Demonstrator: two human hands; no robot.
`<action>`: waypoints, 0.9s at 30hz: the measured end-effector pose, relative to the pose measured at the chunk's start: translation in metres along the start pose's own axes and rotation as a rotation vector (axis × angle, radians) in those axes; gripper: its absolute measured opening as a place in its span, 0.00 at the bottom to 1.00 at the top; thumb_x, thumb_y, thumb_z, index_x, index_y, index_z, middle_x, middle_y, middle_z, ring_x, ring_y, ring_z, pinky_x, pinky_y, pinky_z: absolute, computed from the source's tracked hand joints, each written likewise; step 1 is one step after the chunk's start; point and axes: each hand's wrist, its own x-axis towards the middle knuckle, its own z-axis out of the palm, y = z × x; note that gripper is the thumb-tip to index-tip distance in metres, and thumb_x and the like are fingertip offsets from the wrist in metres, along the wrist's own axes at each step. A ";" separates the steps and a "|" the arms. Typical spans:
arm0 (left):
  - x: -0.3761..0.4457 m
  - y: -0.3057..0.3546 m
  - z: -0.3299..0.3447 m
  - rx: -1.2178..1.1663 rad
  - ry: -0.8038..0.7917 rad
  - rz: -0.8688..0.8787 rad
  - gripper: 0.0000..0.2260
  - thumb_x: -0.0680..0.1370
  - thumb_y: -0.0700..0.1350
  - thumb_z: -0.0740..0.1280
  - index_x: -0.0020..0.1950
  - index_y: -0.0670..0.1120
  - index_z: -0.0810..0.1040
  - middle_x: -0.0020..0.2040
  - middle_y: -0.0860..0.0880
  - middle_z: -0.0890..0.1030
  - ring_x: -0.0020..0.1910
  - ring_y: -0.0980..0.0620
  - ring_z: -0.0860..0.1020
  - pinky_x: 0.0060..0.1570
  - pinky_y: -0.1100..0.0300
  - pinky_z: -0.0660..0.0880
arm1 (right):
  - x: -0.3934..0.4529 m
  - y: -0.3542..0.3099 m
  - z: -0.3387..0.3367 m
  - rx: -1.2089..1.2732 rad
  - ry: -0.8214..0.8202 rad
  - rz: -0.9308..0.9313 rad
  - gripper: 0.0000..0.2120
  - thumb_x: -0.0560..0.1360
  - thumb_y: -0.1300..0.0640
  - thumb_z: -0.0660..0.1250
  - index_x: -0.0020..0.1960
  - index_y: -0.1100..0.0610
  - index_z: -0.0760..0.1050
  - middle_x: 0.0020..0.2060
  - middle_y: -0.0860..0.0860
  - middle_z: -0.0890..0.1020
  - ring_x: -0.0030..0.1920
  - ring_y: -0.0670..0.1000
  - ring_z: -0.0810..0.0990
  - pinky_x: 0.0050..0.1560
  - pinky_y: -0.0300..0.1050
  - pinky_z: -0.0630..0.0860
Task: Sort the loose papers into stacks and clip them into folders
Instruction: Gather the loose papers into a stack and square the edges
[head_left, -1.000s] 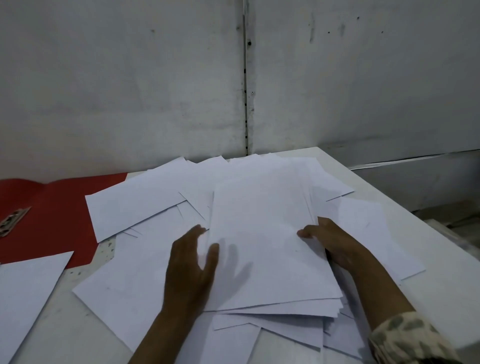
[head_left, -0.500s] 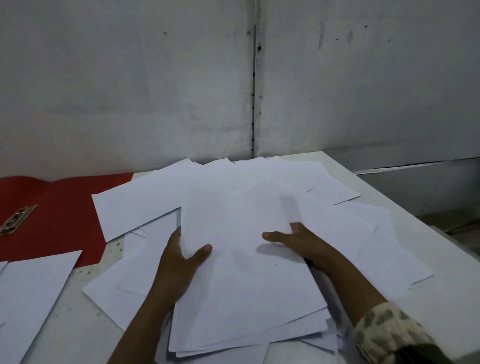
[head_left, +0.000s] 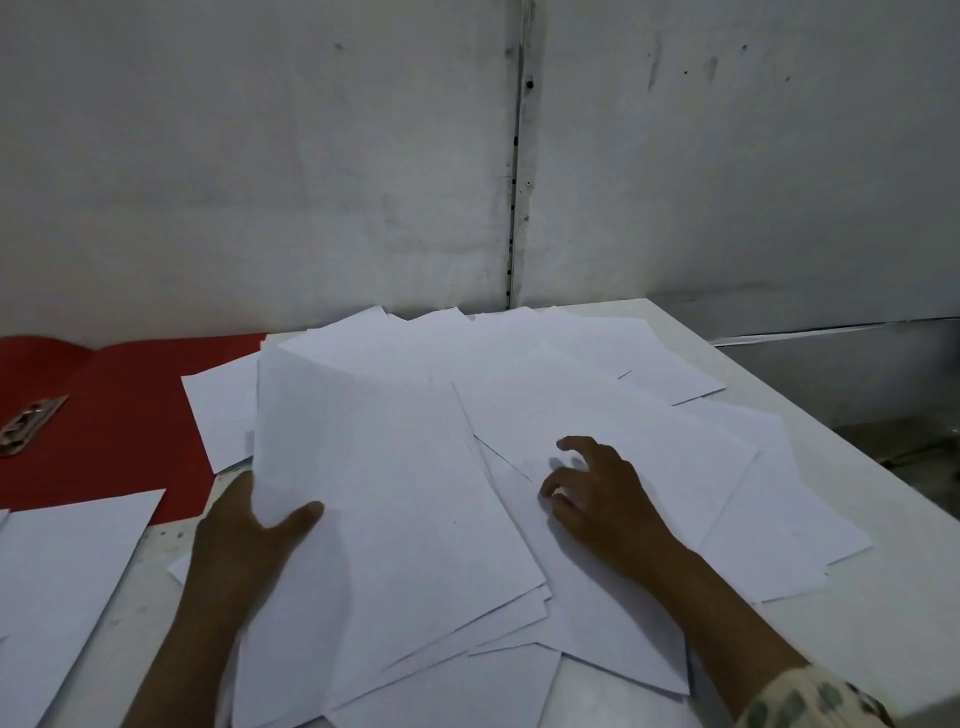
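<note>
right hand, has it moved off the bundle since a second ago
Yes. The right hand has let go of the bundle and now lies on the loose sheets to its right, nearer the table edge.

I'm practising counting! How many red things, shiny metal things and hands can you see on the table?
Red folder: 1
Metal clip: 1
Hands: 2, the left hand and the right hand
Total: 4
The white papers overlap too much to count.

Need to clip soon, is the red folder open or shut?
Open: the red folder lies spread flat, its metal clip exposed.
</note>
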 end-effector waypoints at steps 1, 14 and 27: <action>0.000 -0.002 -0.002 -0.001 0.011 -0.002 0.20 0.71 0.41 0.72 0.60 0.41 0.73 0.53 0.42 0.79 0.48 0.45 0.75 0.46 0.54 0.70 | -0.001 0.001 0.003 -0.049 0.013 -0.047 0.12 0.66 0.57 0.61 0.42 0.53 0.83 0.62 0.56 0.76 0.59 0.60 0.77 0.56 0.53 0.72; 0.000 -0.016 0.003 -0.055 0.018 0.004 0.22 0.71 0.41 0.72 0.63 0.40 0.72 0.56 0.40 0.79 0.48 0.47 0.74 0.49 0.54 0.71 | 0.003 -0.019 0.000 -0.462 -0.042 0.116 0.22 0.52 0.63 0.80 0.43 0.66 0.78 0.31 0.60 0.79 0.24 0.55 0.78 0.23 0.32 0.49; -0.003 -0.014 -0.003 -0.098 0.032 0.000 0.22 0.72 0.41 0.71 0.63 0.40 0.71 0.57 0.40 0.78 0.48 0.48 0.72 0.49 0.55 0.70 | 0.001 -0.001 0.010 -0.517 0.169 -0.053 0.25 0.31 0.75 0.75 0.21 0.59 0.68 0.21 0.48 0.53 0.17 0.47 0.53 0.33 0.30 0.35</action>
